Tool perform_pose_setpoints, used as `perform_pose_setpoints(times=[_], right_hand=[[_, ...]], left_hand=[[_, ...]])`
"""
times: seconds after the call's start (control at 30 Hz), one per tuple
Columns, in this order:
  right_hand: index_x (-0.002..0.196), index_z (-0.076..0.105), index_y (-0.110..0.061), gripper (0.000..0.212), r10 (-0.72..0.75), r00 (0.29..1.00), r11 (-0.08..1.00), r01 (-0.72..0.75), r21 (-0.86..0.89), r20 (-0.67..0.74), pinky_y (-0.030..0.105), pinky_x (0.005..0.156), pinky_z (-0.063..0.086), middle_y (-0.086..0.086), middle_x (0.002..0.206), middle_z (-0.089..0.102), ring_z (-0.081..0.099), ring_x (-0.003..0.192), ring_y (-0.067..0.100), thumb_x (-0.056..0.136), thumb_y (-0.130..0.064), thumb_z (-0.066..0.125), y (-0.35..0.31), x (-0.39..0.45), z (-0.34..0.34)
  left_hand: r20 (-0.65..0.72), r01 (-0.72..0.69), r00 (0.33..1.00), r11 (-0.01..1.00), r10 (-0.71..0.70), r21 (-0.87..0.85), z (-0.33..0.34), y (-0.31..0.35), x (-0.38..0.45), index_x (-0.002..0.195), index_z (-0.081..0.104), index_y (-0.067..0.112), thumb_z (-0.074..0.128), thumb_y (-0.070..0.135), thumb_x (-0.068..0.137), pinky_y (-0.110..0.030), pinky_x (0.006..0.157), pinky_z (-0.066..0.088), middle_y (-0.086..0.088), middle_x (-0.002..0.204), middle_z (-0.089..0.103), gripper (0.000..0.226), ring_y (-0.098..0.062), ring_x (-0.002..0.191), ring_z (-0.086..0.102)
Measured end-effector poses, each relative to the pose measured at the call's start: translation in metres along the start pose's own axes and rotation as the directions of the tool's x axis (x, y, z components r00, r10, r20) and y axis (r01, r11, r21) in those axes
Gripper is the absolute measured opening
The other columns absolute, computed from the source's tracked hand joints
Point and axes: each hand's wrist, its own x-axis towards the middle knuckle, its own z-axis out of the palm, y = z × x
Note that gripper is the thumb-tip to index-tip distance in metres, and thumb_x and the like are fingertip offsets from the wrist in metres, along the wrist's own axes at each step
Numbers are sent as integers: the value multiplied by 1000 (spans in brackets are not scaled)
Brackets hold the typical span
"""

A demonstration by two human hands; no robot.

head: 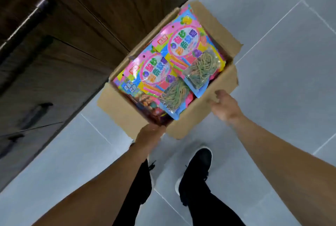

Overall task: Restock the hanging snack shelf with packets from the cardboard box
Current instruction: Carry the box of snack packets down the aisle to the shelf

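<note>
Both hands, L & R, grip cardboard box w/ colourful snack packets.

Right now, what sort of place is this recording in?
Probably a small shop or its stockroom, though no shelf shows. A cardboard box full of candy packets sits over a grey tiled floor, beside dark wood-panelled fittings.

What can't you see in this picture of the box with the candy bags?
Head view only:
- Hanging snack shelf: out of frame.
- Packets lower in the cardboard box: hidden under the top packets.
- Left hand fingers: hidden behind the box corner.
- Packet lettering: too blurred to read.
- Right hand fingertips: blurred at the flap.
</note>
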Motion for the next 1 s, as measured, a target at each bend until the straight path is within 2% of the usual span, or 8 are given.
perform_pose_setpoints(times=[0.13, 0.23, 0.33, 0.57, 0.7, 0.77, 0.9, 1.0], right_hand=[[140, 46, -8, 66, 173, 984, 947, -157, 281, -33, 45, 105, 45, 14, 137, 56, 54, 125, 37, 88, -48, 58, 5, 37, 22], [121, 57, -12, 72, 268, 963, 804, -223, 551, -1, 47, 85, 60, 12, 122, 65, 66, 104, 33, 70, -63, 57, 13, 71, 40], [113, 56, -11, 50, 290, 957, 703, -210, 680, -4, 42, 73, 63, 7, 103, 65, 71, 86, 28, 89, -56, 59, 5, 88, 45], [103, 62, -6, 24, 293, 954, 681, -166, 713, -58, 37, 61, 62, 15, 111, 69, 74, 77, 23, 92, -26, 56, 18, 100, 58], [94, 64, -3, 17, 338, 937, 488, -257, 834, 90, 40, 74, 63, 19, 105, 73, 74, 88, 29, 94, -20, 61, 50, 62, 87], [98, 65, 0, 19, 353, 923, 439, -310, 843, 156, 36, 67, 63, 19, 98, 74, 74, 79, 26, 96, -19, 61, 63, 48, 92], [101, 63, -8, 15, 343, 913, 326, -335, 884, 220, 31, 54, 61, 9, 87, 72, 70, 78, 21, 98, -23, 60, 70, 47, 86], [104, 61, -10, 13, 346, 918, 291, -301, 908, 194, 30, 52, 60, 9, 96, 71, 70, 83, 21, 100, -22, 58, 66, 55, 86]], left_hand=[[241, 249, 956, 897, -168, -365, 27, -19, 37, 85, 52, 18, 55, 37, 95, -25, 51, 27, -2, 69, 48, 21, -18, 57, 43], [305, 375, 920, 775, -245, -508, 40, -25, 56, 97, 62, 8, 49, 51, 98, -32, 64, 51, -4, 83, 66, 45, -23, 72, 63], [339, 453, 891, 660, -303, -599, 49, -24, 65, 111, 62, -1, 46, 58, 96, -44, 78, 58, -16, 103, 74, 63, -31, 89, 71], [129, 286, 951, 649, -280, -705, 57, -30, 81, 104, 55, 0, 48, 38, 101, -36, 70, 57, -14, 95, 66, 38, -28, 77, 67], [28, 213, 957, 637, -287, -740, 30, -39, 87, 104, 55, -1, 53, 31, 99, -35, 51, 59, -20, 105, 61, 32, -34, 83, 65], [28, 220, 957, 658, -290, -720, 25, -46, 86, 109, 54, -3, 54, 30, 99, -34, 45, 58, -23, 109, 58, 35, -39, 91, 63], [102, 226, 965, 565, -243, -794, 35, -45, 80, 102, 57, 3, 58, 31, 98, -47, 71, 58, -15, 105, 55, 28, -29, 97, 62], [121, 214, 970, 514, -209, -831, 46, -35, 86, 113, 59, 5, 61, 23, 97, -43, 71, 57, -15, 103, 58, 24, -26, 97, 62]])
